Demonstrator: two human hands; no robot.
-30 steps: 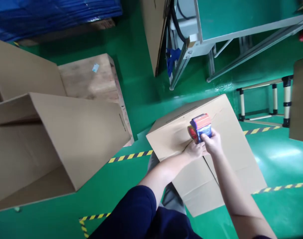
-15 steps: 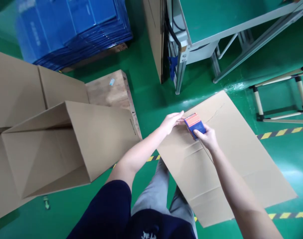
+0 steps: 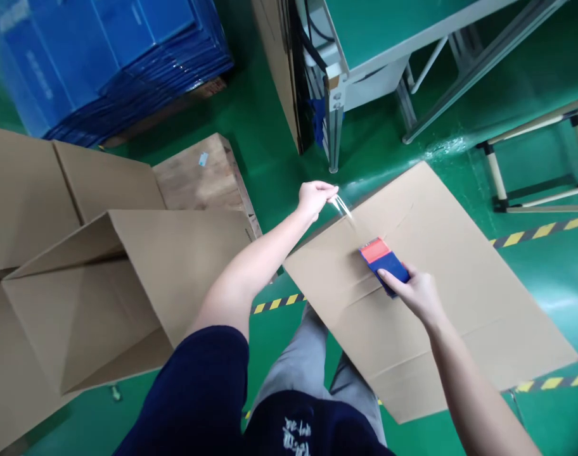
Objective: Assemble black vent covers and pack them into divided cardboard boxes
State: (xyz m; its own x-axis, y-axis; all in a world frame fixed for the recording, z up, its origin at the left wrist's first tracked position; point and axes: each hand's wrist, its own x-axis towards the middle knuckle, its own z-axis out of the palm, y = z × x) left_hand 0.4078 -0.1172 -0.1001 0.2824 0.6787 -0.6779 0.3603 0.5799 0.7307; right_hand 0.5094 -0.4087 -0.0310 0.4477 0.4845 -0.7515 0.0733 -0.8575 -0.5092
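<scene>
Green floor (image 3: 270, 171), yellow-black lines (image 3: 540, 233), flap-topped carton (image 3: 460, 285), wooden pallet (image 3: 189, 180), pipe frame (image 3: 497, 177) standing on it

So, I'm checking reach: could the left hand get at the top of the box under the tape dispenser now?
Probably yes: the left hand appears just past the edge of the box, nothing visible blocking it, though it pinches clear tape running toward the tape dispenser in the right hand.

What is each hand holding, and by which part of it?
Right hand: tape dispenser, by its blue body. Left hand: clear tape, by its free end.
</scene>
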